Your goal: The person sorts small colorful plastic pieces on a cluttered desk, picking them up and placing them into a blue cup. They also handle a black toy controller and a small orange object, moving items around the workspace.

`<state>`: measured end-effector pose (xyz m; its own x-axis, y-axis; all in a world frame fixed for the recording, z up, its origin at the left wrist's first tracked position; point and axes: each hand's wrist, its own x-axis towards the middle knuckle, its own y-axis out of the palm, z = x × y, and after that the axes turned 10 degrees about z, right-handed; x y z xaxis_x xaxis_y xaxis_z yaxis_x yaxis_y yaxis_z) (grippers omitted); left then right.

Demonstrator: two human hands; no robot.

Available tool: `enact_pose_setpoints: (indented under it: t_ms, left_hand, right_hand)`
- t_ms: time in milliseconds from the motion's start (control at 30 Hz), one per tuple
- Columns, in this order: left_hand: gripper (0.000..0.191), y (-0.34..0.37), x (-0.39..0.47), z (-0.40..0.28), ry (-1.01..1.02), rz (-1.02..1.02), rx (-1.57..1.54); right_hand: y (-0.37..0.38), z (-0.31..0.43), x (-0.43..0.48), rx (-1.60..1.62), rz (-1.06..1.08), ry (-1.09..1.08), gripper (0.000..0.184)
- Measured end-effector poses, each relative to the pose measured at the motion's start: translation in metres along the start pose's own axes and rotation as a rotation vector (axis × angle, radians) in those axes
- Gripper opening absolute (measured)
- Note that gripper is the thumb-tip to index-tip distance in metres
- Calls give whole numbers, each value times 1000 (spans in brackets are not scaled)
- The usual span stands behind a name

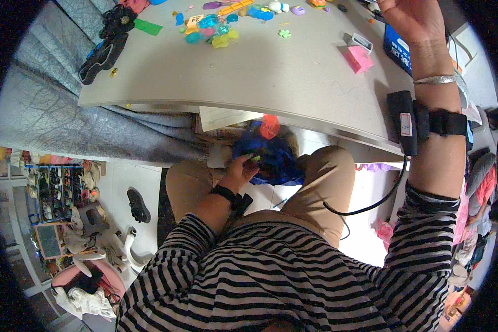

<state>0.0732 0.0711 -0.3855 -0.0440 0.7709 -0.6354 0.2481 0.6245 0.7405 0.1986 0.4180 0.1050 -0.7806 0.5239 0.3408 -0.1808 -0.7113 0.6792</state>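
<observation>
My left hand [245, 168] is low between my knees, at the near side of a dark blue plastic bag [269, 176] under the table edge. Something small and yellow-green [255, 158] shows at its fingertips; whether it is gripped is unclear. A translucent red piece [269, 126] sits at the bag's far side. My right hand [415, 20] reaches over the far right of the table [253, 79], near a blue box with writing [394, 47]. The picture's top edge cuts off its fingers, so any hold is hidden.
Small colourful plastic toys [216, 31] lie scattered at the table's far side. A pink block [359, 60] and a small white-grey box [360, 43] stand to the right. A black cable [382, 207] hangs from my right forearm. Grey curtain [45, 108] borders the left.
</observation>
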Motion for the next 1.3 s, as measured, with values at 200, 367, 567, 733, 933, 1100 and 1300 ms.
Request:
enact_pose_setpoints:
  t_ms: [200, 367, 567, 733, 933, 1100, 1300]
  left_hand:
    - [31, 25, -18, -14, -76, -83, 204]
    - [30, 131, -101, -59, 46, 90, 812]
    - [22, 255, -187, -96, 155, 477, 1337]
    - [14, 329, -257, -119, 525, 291, 1451]
    - [14, 376, -231, -192, 1201, -124, 1623]
    - [21, 379, -193, -217, 1308, -194, 2019]
    - [18, 374, -185, -215, 1373, -232, 2115]
  right_hand:
    - [-5, 4, -6, -1, -127, -31, 24]
    - [-24, 15, 10, 113, 159, 131, 32]
    - [-21, 12, 4, 113, 103, 87, 35]
    - [-13, 12, 0, 123, 35, 63, 32]
    - [-11, 10, -1, 159, 36, 52, 30]
    - [-11, 10, 0, 157, 17, 51, 30]
    - [-11, 9, 0, 129, 19, 60, 30]
